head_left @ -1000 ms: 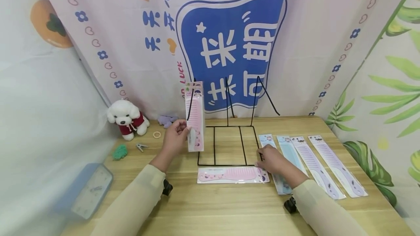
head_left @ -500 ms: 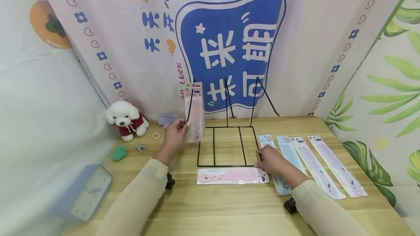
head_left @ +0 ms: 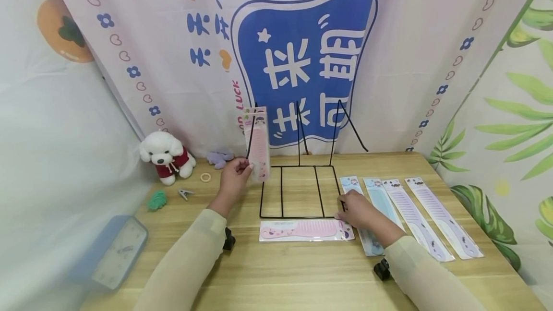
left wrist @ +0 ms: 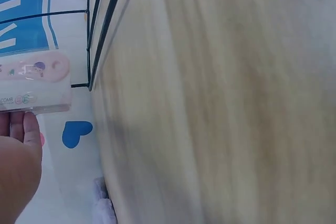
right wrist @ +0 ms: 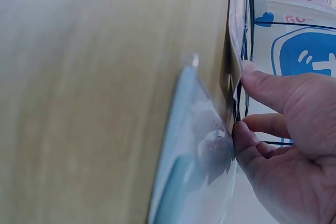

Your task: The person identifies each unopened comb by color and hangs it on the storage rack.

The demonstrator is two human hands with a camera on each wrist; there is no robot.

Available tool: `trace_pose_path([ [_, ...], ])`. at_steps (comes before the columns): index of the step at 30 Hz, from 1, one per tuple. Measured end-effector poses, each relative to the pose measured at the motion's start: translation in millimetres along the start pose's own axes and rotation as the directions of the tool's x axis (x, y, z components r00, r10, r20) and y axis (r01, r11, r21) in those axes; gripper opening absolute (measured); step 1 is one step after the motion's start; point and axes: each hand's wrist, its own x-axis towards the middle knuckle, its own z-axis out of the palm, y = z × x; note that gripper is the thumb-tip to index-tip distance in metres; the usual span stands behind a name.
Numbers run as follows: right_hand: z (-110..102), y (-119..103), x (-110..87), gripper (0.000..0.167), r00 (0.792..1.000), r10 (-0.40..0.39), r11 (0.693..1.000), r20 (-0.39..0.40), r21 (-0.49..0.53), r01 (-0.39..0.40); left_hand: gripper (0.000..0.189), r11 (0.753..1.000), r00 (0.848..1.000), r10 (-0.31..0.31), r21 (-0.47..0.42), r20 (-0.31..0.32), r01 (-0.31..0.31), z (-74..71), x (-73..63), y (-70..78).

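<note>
My left hand (head_left: 234, 175) pinches the lower edge of a packaged pink comb (head_left: 258, 150), which hangs upright at the left prong of a black wire rack (head_left: 298, 217). Another pink package hangs behind it, mostly covered. In the left wrist view, the fingers sit at the edge of the comb's package (left wrist: 39, 80). My right hand (head_left: 359, 209) holds the front right corner of the rack, and the right wrist view has thumb and fingers close around the wire. A third packaged pink comb (head_left: 302, 231) lies crosswise in front of the rack.
Right of the rack lie packaged blue combs (head_left: 382, 200) and purple combs (head_left: 445, 217). At the left are a plush dog (head_left: 166, 155), a wooden ring (head_left: 206, 177), a metal clip (head_left: 186, 194), a green item (head_left: 157, 200) and a blue-framed clock (head_left: 116, 252).
My left hand has pushed the front pink comb back along the prong, closer to the package behind, and its lower end appears higher. The right hand stays on the rack.
</note>
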Motion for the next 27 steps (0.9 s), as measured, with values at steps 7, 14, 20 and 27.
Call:
trace_pose_path([
  [7,-1,1,0.4,0.060,1.000,0.000,1.000,0.001,-0.001,0.000,0.035,0.990,0.995,-0.080,-0.120,-0.055,0.073,-1.8,-8.8,-3.2],
  [14,2,2,0.1,0.060,1.000,0.008,1.000,0.006,0.014,-0.008,0.031,0.993,0.975,-0.092,-0.090,-0.204,0.075,-7.3,-23.5,-4.8],
  [20,2,1,-1.1,0.059,1.000,0.005,1.000,0.006,0.007,-0.005,0.025,0.999,0.987,-0.035,-0.034,-0.159,0.030,-4.6,-41.7,7.3],
  [27,0,0,-0.4,0.059,1.000,-0.002,1.000,-0.007,0.002,0.002,0.038,0.960,0.915,0.100,0.204,0.391,-0.193,13.2,-77.3,29.4],
])
